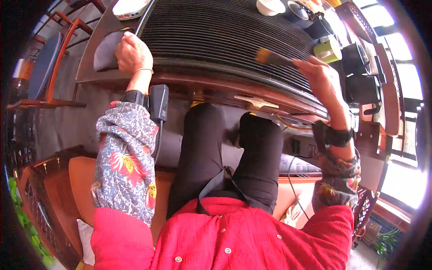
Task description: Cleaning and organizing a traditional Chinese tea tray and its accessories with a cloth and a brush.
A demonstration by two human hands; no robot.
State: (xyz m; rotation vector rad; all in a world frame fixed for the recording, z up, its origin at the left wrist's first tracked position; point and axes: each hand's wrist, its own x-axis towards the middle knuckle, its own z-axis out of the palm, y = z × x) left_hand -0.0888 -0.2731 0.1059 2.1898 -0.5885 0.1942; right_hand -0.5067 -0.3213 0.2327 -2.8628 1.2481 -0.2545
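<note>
My right hand [321, 81] grips a tea brush [274, 57] with a dark handle and yellow-brown bristles, held over the black ridged tea tray [198, 38] toward its right side. At the tray's left end, my left hand [134, 54] is closed, fingers curled down beside the rim; what they hold, if anything, is hidden. A folded grey cloth [104, 54] lies just left of this hand. A pale green mug [328, 49] stands beyond my right hand, near several black pots [362, 85].
A white bowl [270, 5] and teaware line the back right. A white container [127, 8] sits at the back left. A wooden chair [42, 67] stands at left. My knees are below the dark wooden table [171, 74]; an orange seat cushion [83, 180] is beneath me.
</note>
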